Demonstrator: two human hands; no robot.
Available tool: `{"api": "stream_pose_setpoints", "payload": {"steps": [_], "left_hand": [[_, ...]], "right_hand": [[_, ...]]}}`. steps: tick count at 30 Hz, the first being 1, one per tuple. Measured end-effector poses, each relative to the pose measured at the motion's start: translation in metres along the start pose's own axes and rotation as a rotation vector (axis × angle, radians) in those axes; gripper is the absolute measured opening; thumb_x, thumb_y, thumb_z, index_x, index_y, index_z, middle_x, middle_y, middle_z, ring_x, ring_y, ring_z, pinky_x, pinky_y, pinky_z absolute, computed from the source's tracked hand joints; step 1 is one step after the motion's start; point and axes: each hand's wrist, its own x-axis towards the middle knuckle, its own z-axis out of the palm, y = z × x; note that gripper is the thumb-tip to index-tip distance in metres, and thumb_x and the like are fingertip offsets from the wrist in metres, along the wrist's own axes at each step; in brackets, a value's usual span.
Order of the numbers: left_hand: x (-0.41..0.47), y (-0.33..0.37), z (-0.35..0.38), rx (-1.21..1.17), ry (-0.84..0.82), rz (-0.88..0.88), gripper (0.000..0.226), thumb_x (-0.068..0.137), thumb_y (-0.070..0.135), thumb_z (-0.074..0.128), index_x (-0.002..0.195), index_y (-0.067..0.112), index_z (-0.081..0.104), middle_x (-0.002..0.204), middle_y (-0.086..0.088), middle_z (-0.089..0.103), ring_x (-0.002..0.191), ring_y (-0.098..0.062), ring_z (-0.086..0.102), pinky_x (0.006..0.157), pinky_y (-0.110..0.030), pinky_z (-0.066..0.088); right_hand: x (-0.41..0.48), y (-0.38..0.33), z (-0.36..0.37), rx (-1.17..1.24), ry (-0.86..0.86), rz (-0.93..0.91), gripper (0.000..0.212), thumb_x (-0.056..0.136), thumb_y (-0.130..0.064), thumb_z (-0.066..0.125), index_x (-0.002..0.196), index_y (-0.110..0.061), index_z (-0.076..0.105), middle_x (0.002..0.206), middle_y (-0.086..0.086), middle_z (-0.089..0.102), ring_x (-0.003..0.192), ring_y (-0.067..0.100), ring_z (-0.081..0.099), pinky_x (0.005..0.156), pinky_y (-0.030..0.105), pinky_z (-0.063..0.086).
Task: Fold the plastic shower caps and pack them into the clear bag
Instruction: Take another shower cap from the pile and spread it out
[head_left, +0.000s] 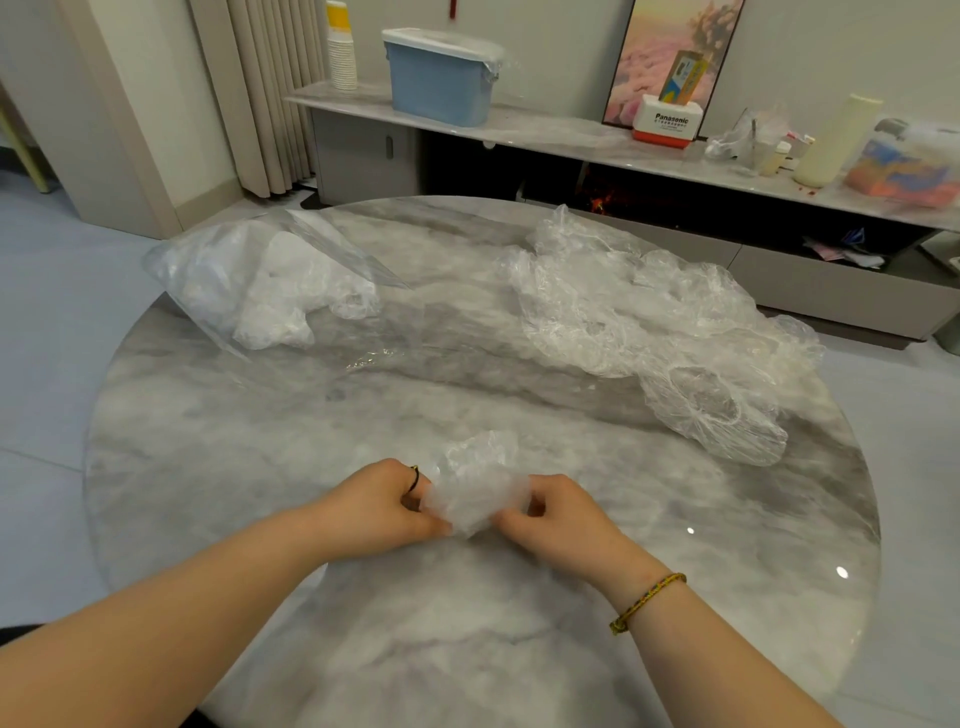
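You are pinching one shower cap (478, 483) between your left hand (384, 501) and right hand (550, 512), fingers curled on it, above the near bench (467, 623). The clear bag (249, 280), far left, is holding several folded caps (count unclear). A loose pile (639, 312) is waiting on the right, so you are probably about midway.

The round desk (467, 623) is marbled in grey and white, with darker grey bands. The shower cap (475, 488) at lower centre is clear with a milky white sheen; the pile of caps (649, 312) at the right is the same. The clear bag (249, 280) at upper left shows white through it. A black ring (414, 478) sits on the left hand (379, 504); a braided, mostly yellow bracelet (647, 603) circles the right wrist. At the top, a pale blue bin (441, 83) has a white lid.
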Motion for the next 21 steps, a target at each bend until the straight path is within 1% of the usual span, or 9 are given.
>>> {"api": "stream_pose_setpoints", "payload": {"steps": [4, 7, 9, 11, 14, 17, 18, 20, 21], "left_hand": [[0.003, 0.002, 0.003, -0.197, 0.097, -0.079, 0.033, 0.089, 0.017, 0.059, 0.057, 0.017, 0.064, 0.055, 0.012, 0.064, 0.052, 0.004, 0.056, 0.062, -0.009, 0.045], [0.005, 0.008, 0.007, -0.227, 0.281, -0.124, 0.032, 0.092, 0.024, 0.054, 0.06, 0.016, 0.054, 0.049, 0.01, 0.06, 0.05, -0.004, 0.051, 0.056, -0.014, 0.042], [0.005, 0.01, 0.011, 0.01, 0.51, -0.01, 0.03, 0.09, 0.031, 0.054, 0.064, 0.021, 0.044, 0.054, 0.01, 0.052, 0.054, -0.009, 0.047, 0.054, -0.016, 0.034], [0.007, 0.008, 0.017, 0.354, 0.713, 0.312, 0.021, 0.083, 0.036, 0.052, 0.07, 0.024, 0.041, 0.062, 0.01, 0.05, 0.062, -0.01, 0.048, 0.057, -0.016, 0.03], [0.012, 0.002, 0.036, 0.54, 0.646, 0.571, 0.025, 0.076, 0.039, 0.046, 0.096, 0.024, 0.048, 0.098, 0.004, 0.057, 0.092, -0.013, 0.047, 0.083, -0.024, 0.032], [0.02, -0.002, 0.041, 0.71, 0.43, 0.44, 0.048, 0.078, 0.041, 0.039, 0.112, 0.019, 0.063, 0.118, -0.004, 0.064, 0.114, -0.019, 0.046, 0.103, -0.028, 0.017], [0.021, 0.0, 0.04, 0.755, 0.386, 0.37, 0.055, 0.078, 0.044, 0.034, 0.113, 0.015, 0.065, 0.121, -0.005, 0.063, 0.118, -0.019, 0.049, 0.105, -0.029, 0.013], [0.023, 0.003, 0.036, 0.788, 0.242, 0.223, 0.08, 0.076, 0.054, 0.014, 0.134, 0.011, 0.048, 0.143, -0.003, 0.04, 0.132, -0.013, 0.04, 0.11, -0.027, 0.003], [0.024, -0.001, 0.036, 0.789, 0.219, 0.226, 0.093, 0.068, 0.058, -0.001, 0.145, 0.014, 0.026, 0.152, 0.003, 0.016, 0.141, -0.01, 0.02, 0.109, -0.022, -0.007]], "right_hand": [[0.003, -0.005, -0.001, 0.219, 0.055, 0.181, 0.032, 0.091, -0.029, 0.054, 0.067, -0.009, 0.045, 0.046, -0.002, 0.036, 0.033, 0.003, 0.035, 0.037, 0.013, 0.027], [0.005, -0.003, 0.001, 0.253, 0.094, 0.278, 0.041, 0.093, -0.032, 0.051, 0.059, -0.013, 0.037, 0.032, -0.004, 0.037, 0.023, 0.002, 0.033, 0.032, 0.011, 0.027], [0.007, 0.0, 0.004, 0.219, 0.123, 0.299, 0.043, 0.093, -0.03, 0.051, 0.056, -0.014, 0.034, 0.027, -0.005, 0.036, 0.021, 0.003, 0.032, 0.031, 0.012, 0.028], [0.008, 0.001, 0.005, 0.191, 0.151, 0.289, 0.044, 0.093, -0.027, 0.051, 0.055, -0.014, 0.033, 0.024, -0.006, 0.034, 0.02, 0.004, 0.032, 0.031, 0.013, 0.027], [0.01, 0.004, 0.008, 0.114, 0.165, 0.244, 0.035, 0.091, -0.023, 0.052, 0.06, -0.014, 0.039, 0.028, -0.006, 0.038, 0.022, 0.005, 0.036, 0.032, 0.014, 0.028], [0.011, 0.008, 0.012, 0.037, 0.195, 0.215, 0.012, 0.09, -0.025, 0.054, 0.095, -0.015, 0.052, 0.059, -0.008, 0.045, 0.044, 0.003, 0.043, 0.045, 0.017, 0.033], [0.012, 0.009, 0.013, 0.013, 0.217, 0.205, 0.023, 0.09, -0.026, 0.054, 0.11, -0.015, 0.049, 0.065, -0.009, 0.044, 0.053, 0.004, 0.043, 0.048, 0.017, 0.033], [0.011, 0.011, 0.013, -0.096, 0.238, 0.173, 0.045, 0.091, -0.025, 0.053, 0.131, -0.016, 0.035, 0.073, -0.007, 0.048, 0.066, 0.009, 0.05, 0.052, 0.017, 0.034], [0.009, 0.008, 0.015, -0.191, 0.246, 0.15, 0.053, 0.091, -0.024, 0.052, 0.138, -0.017, 0.027, 0.087, -0.004, 0.054, 0.078, 0.014, 0.055, 0.057, 0.018, 0.037]]}}
